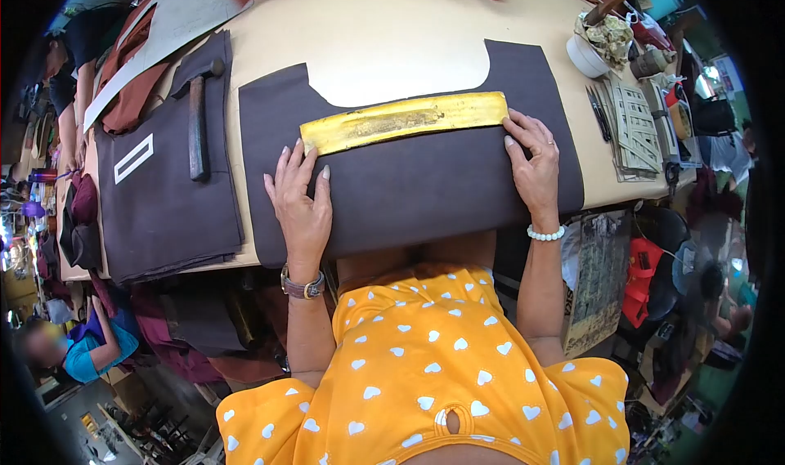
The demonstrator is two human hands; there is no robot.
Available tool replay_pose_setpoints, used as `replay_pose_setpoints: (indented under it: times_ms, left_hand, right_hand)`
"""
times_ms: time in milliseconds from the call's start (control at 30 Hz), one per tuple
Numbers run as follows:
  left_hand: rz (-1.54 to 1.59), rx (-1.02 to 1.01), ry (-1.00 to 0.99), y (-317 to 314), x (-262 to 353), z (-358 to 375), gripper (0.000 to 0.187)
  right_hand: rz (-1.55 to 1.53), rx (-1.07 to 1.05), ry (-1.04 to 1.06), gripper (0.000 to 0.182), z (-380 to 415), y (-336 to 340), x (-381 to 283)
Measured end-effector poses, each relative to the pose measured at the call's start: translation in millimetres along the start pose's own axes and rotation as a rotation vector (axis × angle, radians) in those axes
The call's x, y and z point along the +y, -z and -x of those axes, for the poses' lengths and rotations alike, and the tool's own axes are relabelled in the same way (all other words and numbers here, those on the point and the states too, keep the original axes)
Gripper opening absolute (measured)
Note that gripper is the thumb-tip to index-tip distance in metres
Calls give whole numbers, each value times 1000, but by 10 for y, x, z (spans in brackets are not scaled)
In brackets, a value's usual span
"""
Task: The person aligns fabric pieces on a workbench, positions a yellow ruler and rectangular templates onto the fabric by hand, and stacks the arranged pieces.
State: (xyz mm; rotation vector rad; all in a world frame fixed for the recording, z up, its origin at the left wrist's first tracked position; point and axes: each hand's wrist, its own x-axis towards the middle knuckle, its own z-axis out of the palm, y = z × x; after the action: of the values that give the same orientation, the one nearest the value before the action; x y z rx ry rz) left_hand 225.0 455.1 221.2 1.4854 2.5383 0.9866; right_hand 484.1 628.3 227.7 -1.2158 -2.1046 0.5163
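Observation:
A long, slightly curved yellow strip (405,120) with a worn brown patch lies across a dark cut piece of material (417,183) on the table. My left hand (301,187) touches the strip's left end with its fingertips, fingers spread and the palm over the dark material. At the strip's right end rests my right hand (533,161), its fingers apart and the fingertips against the end and lower edge. Neither hand is wrapped round anything. The dark piece has a wide cutout along its far edge, above the strip.
Left on the tan table (392,24) are stacked dark sheets (172,220), a hammer (197,122) and a white rectangular frame (134,158). On the right stand a white bowl (585,56), pointed tools (599,114) and pale slotted templates (636,130). Another person (102,346) is at lower left.

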Motion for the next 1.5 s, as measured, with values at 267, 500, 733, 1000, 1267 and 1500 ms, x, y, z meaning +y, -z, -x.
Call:
replay_pose_setpoints:
  times_ms: [267,500,733,1000,1267,1500]
  left_hand:
    - [5,-2,1,14,14,-4,36]
    - [-128,56,-55,-8,66,-3,31]
    - [-482,-99,-226,89,210,-133,30]
    - [-566,-134,-325,93,300,-204,35]
    - [-567,-103,-315,52,319,-185,34]
    - [-576,-118,-304,52,326,-180,34]
  right_hand:
    - [-2,4,8,26,-8,6,-6]
    - [74,57,65,21,-8,-33,-10]
    - [540,-4,292,21,-135,37,-270]
    - [347,446,-67,18,-372,775,724]
    - [767,423,-488,35,-248,1178,1042]
    - [345,457,-573,23,-326,1445,1346]
